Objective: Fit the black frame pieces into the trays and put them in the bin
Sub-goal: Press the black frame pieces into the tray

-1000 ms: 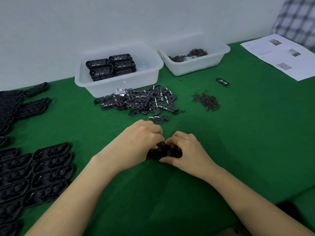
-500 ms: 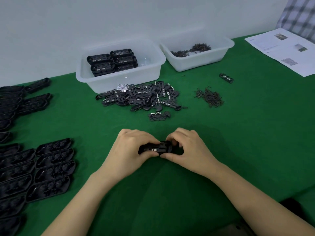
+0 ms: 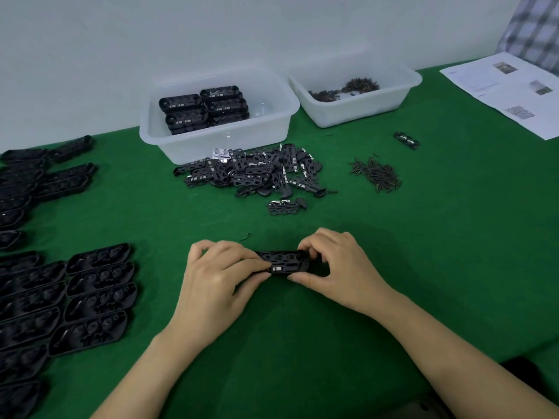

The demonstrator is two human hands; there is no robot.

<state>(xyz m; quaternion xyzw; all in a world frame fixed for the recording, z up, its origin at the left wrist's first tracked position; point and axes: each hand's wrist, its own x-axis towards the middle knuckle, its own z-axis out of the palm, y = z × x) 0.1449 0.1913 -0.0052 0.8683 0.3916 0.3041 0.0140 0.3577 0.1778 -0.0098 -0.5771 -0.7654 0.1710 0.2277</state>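
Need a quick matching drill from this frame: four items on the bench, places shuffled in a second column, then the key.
Things
1. empty black trays
2. loose frame pieces
3. loose screw pile
4. finished trays

Places
A. stacked inside the left white bin
B. in rows at the left edge of the green table
C. heaped just in front of the left white bin
D. on the cloth, right of the frame heap

Pairs: 1-B, 2-C, 3-D, 4-A
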